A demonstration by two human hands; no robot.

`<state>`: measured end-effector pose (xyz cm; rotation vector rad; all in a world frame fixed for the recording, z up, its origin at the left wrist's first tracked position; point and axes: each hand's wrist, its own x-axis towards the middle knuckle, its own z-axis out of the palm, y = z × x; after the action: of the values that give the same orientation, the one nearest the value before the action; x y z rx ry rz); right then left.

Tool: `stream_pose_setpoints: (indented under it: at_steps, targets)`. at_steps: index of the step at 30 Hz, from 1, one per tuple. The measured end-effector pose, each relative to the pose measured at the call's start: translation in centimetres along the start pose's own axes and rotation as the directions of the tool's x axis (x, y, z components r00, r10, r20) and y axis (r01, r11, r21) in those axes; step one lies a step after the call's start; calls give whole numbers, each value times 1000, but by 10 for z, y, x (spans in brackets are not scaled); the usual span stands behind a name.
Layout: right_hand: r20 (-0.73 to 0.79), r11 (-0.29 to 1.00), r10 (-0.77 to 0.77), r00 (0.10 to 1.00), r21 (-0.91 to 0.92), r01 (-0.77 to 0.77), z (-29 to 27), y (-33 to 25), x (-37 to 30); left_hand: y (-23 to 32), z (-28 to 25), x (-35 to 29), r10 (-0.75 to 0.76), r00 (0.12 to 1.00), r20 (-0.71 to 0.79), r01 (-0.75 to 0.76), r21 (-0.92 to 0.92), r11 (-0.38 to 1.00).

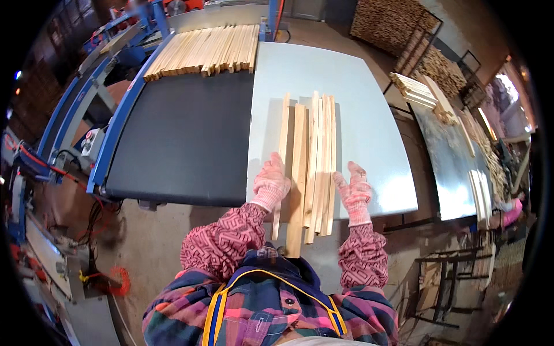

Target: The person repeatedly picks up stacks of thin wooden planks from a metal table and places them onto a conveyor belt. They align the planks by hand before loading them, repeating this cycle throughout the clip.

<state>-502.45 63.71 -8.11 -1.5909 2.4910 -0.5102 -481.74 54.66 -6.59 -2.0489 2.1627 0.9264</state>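
Several long, pale wooden strips (314,155) lie side by side on a smooth light-grey tabletop (378,138), their near ends jutting past its front edge toward my body. One thin strip (284,124) on the left stands a little apart from the bunch. My left hand (272,183), in a pinkish knitted glove, is closed against that thin strip, hiding part of it. On the other side my right hand (354,190), gloved alike, has its fingers stretched and apart. It is beside the rightmost strip, its thumb side close to the wood, holding nothing.
Left of the tabletop runs a black conveyor belt (184,132) with a row of wooden strips (205,49) across its far end. A blue machine frame (118,115) borders it. To the right, another metal table (444,155) carries strips. Stacked wood (392,26) stands behind.
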Motion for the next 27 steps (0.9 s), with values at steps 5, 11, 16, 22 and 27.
stream_pose_setpoints:
  at_steps: [5, 11, 16, 22, 27]
  targets:
    - [184, 998, -27, 983, -47, 36, 48, 20, 22, 26, 47, 17, 68, 978, -196, -85, -80, 993]
    - [52, 950, -262, 964, 189, 248, 50, 51, 27, 7, 30, 20, 251, 965, 80, -19, -929, 369]
    - [90, 940, -265, 960, 246, 237, 46, 40, 29, 15, 47, 28, 273, 955, -115, -296, -396, 869]
    - [103, 916, -375, 921, 195, 351, 68, -5, 28, -19, 70, 23, 211, 828, -519, -248, -2, 969]
    - [-13, 881, -332, 943, 352, 315, 108, -29, 34, -30, 32, 16, 187, 862, -471, -171, 75, 982]
